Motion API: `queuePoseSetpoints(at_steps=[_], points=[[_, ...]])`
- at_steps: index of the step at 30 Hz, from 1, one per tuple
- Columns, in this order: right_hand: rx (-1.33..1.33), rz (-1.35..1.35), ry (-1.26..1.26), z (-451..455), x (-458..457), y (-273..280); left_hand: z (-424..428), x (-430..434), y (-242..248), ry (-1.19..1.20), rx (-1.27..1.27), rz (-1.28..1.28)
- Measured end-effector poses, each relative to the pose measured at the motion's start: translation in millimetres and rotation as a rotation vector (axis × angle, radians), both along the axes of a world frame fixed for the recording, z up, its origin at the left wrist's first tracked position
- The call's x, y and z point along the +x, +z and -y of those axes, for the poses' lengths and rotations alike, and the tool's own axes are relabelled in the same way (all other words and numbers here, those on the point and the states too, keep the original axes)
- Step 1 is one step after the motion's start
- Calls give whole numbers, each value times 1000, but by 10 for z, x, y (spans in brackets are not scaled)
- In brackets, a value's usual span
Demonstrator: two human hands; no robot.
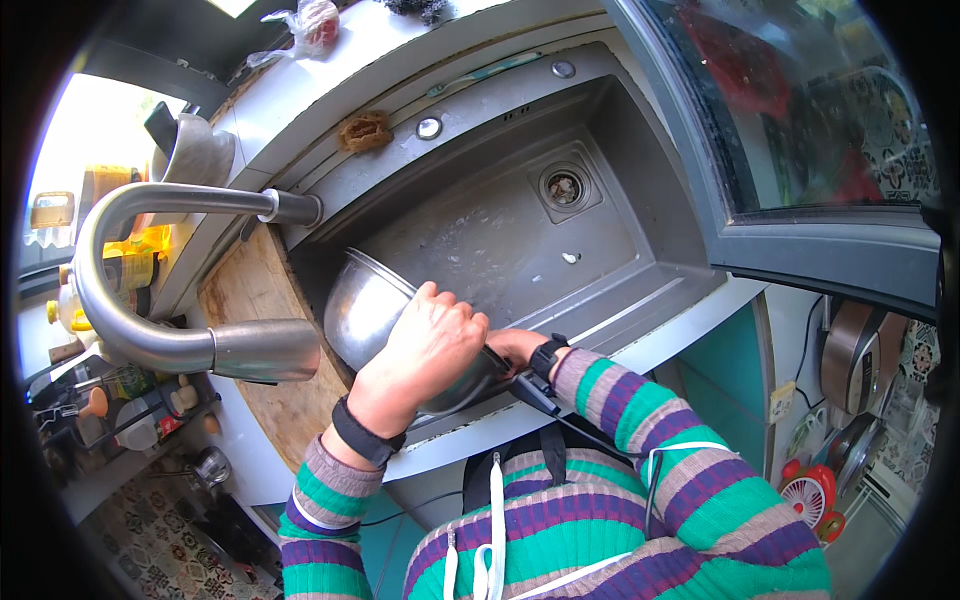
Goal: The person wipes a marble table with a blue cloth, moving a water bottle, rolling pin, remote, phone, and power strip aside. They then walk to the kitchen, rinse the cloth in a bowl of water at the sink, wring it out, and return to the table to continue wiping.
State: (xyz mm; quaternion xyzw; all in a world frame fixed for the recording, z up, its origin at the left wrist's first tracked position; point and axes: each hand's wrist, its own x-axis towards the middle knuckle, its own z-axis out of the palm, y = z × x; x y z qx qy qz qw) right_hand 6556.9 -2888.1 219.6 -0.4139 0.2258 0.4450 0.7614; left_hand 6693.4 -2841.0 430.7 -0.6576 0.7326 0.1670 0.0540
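A round stainless steel bowl or pot [360, 311] is tilted at the left end of the grey sink [480, 247], its opening turned towards the drain. My left hand [429, 337] is curled over its near rim, knuckles up, with the fingertips hidden. My right hand [514, 346] grips the rim farther right, at a dark part that may be a handle; most of its fingers are out of sight. The vessel's inside cannot be seen. Food scraps lie in the sink drain [564, 187], and a small white scrap [571, 258] is on the sink floor.
The gooseneck faucet [262, 349] reaches over a wooden cutting board [262, 322] left of the sink. A brown scrubber [365, 132] and a toothbrush [484, 75] lie along the back ledge. An open window sash [817, 247] juts in at right. Bottles [135, 266] crowd the left.
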Motion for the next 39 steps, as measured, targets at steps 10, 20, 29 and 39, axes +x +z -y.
queuePoseSetpoints(at_steps=[10,20,29,39], points=[[-264,-63,93,103,115,227,-3,-68,-36,-21,-36,40],[-1154,24,40,582,213,534,-856,-188,-344,166,-108,-30],[-1384,215,45,371,330,440,-1275,-503,-1412,299,260,-305],[-1229,554,-80,619,91,685,-1531,22,-806,1027,-16,-516]])
